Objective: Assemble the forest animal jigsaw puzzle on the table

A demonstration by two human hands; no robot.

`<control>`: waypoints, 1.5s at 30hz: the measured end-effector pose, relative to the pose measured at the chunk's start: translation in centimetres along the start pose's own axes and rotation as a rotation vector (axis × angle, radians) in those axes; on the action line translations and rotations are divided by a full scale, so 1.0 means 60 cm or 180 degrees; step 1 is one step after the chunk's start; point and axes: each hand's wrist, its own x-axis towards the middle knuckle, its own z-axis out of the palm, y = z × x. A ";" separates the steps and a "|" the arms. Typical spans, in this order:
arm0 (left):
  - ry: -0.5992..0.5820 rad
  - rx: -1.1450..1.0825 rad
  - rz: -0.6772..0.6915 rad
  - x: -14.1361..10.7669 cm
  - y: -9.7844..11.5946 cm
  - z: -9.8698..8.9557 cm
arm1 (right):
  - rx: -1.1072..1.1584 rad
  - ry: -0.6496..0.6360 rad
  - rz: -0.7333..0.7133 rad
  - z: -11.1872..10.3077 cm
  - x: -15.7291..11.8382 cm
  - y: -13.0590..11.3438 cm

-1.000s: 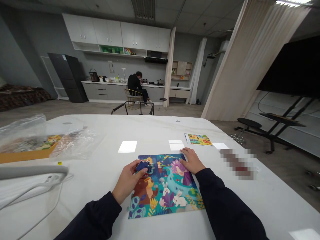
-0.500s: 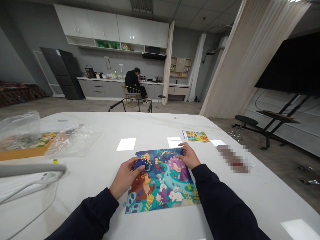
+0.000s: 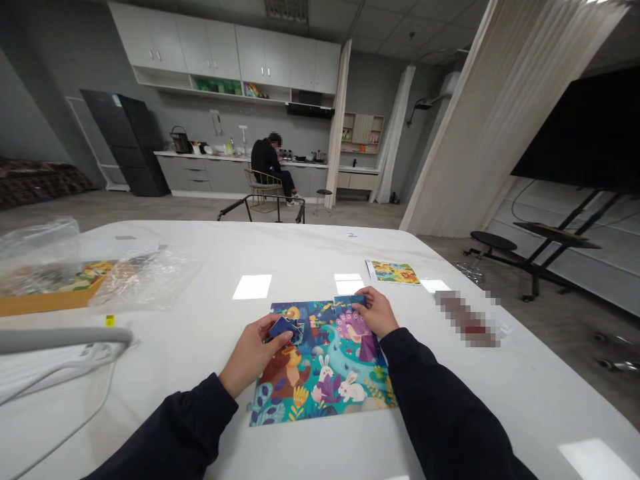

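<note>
The left hand (image 3: 255, 353) has its grip closed, thumb against fingers, on a few loose puzzle pieces (image 3: 283, 327) over the upper left of the puzzle (image 3: 325, 373). The right hand (image 3: 381, 313) pinches a dark blue section (image 3: 344, 302) that juts past the puzzle's top edge, near the right corner. The largely assembled puzzle lies on the glossy white bench (image 3: 165, 353), with a picture card (image 3: 393, 272) beyond it to the right. Across the room a person (image 3: 265, 159) sits on a chair (image 3: 263, 190) by grey kitchen units (image 3: 223, 175); a dark fridge (image 3: 125, 143) stands left of them. An orange-yellow box (image 3: 55, 303) holds colourful items (image 3: 95, 272), partly under clear plastic (image 3: 40, 240). The left edge cuts off the box; the right sleeve (image 3: 440, 393) covers the puzzle's lower right corner, and a pixelated patch (image 3: 467, 319) cannot be made out.
</note>
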 end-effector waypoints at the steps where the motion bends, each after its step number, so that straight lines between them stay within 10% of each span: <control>1: -0.0010 -0.0001 0.0001 0.000 -0.001 0.000 | 0.0096 -0.0042 0.0042 -0.001 0.000 0.000; 32: -0.0286 -0.0217 0.0039 -0.005 0.009 0.006 | 0.1325 -0.0215 0.0295 -0.014 -0.001 -0.022; 45: -0.0146 0.0056 0.0591 0.101 0.021 0.167 | 0.1476 -0.0676 0.0291 -0.019 -0.011 -0.040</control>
